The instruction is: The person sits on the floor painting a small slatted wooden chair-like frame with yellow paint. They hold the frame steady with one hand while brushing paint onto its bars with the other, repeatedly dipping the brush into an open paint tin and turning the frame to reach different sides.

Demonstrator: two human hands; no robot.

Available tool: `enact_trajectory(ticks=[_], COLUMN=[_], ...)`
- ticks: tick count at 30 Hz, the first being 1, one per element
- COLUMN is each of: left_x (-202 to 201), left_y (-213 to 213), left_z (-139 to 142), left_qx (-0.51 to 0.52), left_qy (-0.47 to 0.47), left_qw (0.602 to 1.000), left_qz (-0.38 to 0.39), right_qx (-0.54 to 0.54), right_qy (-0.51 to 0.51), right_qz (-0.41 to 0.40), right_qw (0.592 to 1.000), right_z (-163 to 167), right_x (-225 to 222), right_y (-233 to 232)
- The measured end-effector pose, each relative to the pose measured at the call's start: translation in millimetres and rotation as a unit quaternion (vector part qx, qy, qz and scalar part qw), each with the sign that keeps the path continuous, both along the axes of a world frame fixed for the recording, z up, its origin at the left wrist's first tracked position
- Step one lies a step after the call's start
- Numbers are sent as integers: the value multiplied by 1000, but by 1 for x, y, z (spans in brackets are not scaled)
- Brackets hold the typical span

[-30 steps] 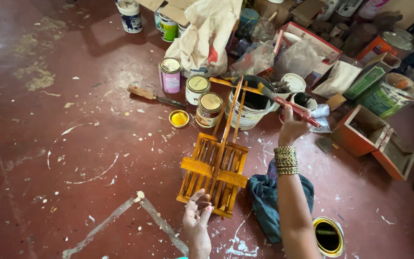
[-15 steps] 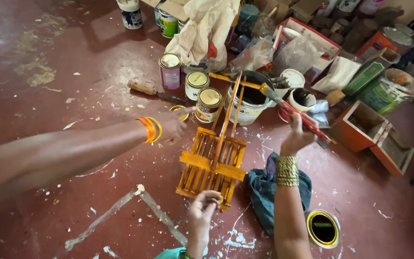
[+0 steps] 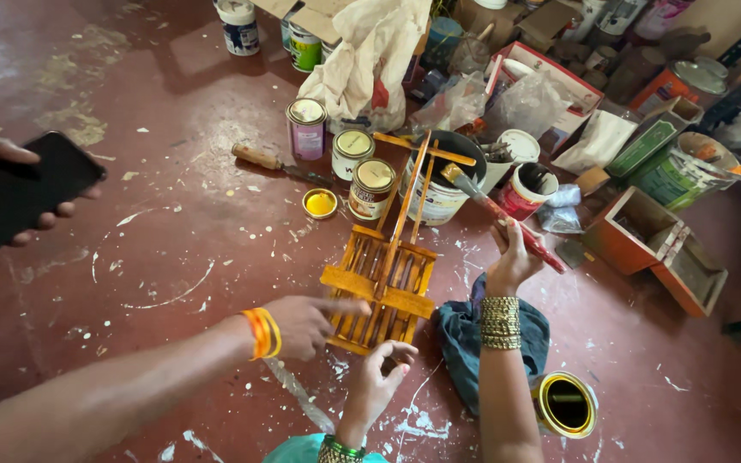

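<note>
Wooden cart (image 3: 385,279) — a small toy frame painted orange-yellow — lies flat on the dark red floor (image 3: 156,249), in the middle of the picture. Its long pole points up toward a big white bucket (image 3: 441,184).

The left hand (image 3: 379,377) is at the near end of the cart. Its fingers are bent and loosely curled, and the fingertips touch the bottom edge of the frame. It steadies the cart more than it grabs it.

The right hand (image 3: 512,261) is up beside the cart, closed around a paintbrush (image 3: 499,214) with a red handle. The bristle end of the brush sits at the rim of the white bucket. A wide gold bangle (image 3: 500,322) is on that wrist.

Another person's hand (image 3: 306,324) comes in from the left with orange bangles on the wrist. One finger sticks out and touches the left side of the cart. That person's other hand (image 3: 23,184) is far left — it holds a black phone (image 3: 19,193).

Near the top of the cart stand small paint tins (image 3: 362,171), and a little lid with yellow paint (image 3: 320,203) lies on the floor. A dark blue cloth (image 3: 465,334) is bunched under the right arm, with an open tin (image 3: 566,403) beside it.
</note>
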State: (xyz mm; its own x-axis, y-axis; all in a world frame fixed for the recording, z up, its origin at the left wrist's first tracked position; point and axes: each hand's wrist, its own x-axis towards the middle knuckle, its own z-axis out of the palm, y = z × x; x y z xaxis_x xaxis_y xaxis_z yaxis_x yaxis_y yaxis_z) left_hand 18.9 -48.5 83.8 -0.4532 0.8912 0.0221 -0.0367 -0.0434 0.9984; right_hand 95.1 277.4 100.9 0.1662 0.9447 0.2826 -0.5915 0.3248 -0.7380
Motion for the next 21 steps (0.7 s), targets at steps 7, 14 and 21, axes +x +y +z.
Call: enact_trajectory(ticks=[7,14,21], left_x=[3,0,1], left_y=[-6,-6,-2], left_z=[14,9,-5], left_qx=[-62,-57,-71], left_qy=[76,127,130], left_qw=[981,967,965], left_qz=[-170,-214,-215], right_qx=[-33,-62,-56], right_qy=[-19,-3,-10], right_qz=[27,21,27], right_qw=[999,998,998], right_z=[-19,-34,-22], right_x=[6,27,27], right_y=[-30,-56,-60])
